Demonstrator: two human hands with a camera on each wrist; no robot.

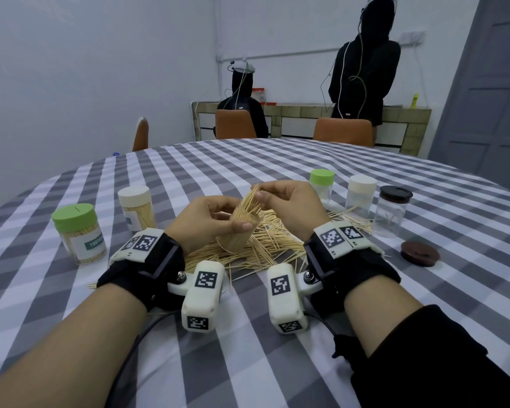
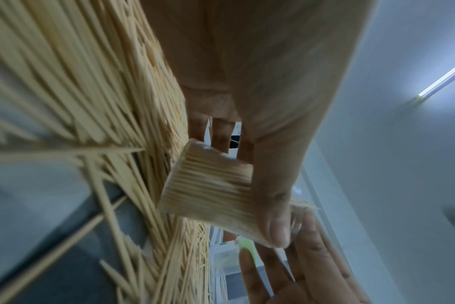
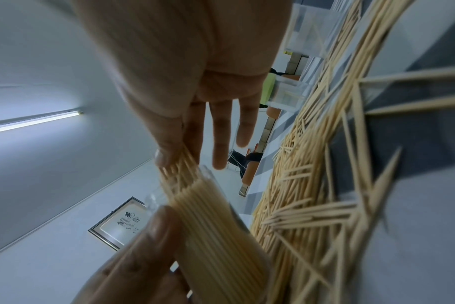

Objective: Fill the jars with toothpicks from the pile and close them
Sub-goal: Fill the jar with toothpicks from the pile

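On a grey-checked tablecloth (image 1: 277, 160), left hand (image 1: 206, 222) grips the jar (image 1: 236, 234); right hand (image 1: 292, 204) pinches toothpicks (image 1: 249, 201).

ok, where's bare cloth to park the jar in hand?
Free: left of the green-lid jar; between the wrists and near edge; beyond the brown lid. Crowded: the toothpick pile and right-hand jar row.

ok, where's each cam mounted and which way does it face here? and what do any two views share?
Head: worn on the head, looks forward and down at the table; both forearms, left hand and right hand show.
Left wrist: looks along the left hand at the jar in its grip.
Right wrist: looks along the right hand at the pinched toothpick bundle.
Shared: the jar and the toothpick pile appear in all three.
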